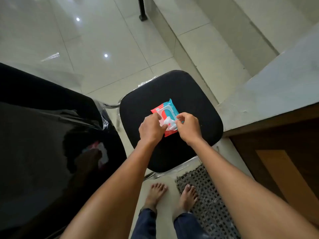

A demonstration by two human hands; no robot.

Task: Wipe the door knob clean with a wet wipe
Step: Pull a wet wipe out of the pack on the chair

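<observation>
Black padded stool point(189, 94) on pale tiles point(103, 40) bears a wipes pack point(170, 105); left hand point(151, 129) and right hand point(189, 127) pinch it.

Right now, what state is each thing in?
Wipe pack: flat on the stool, lid flipped open.
Wipe: partly pulled out of the opening.
Left hand: fingers on the wipe.
Right hand: pinching the pack's edge.
Stool: upright, holding the pack.
Door knob: not in view.

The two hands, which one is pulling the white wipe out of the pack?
The left hand: its fingers pinch the wipe at the pack's opening. The right hand only holds the open lid edge.
</observation>
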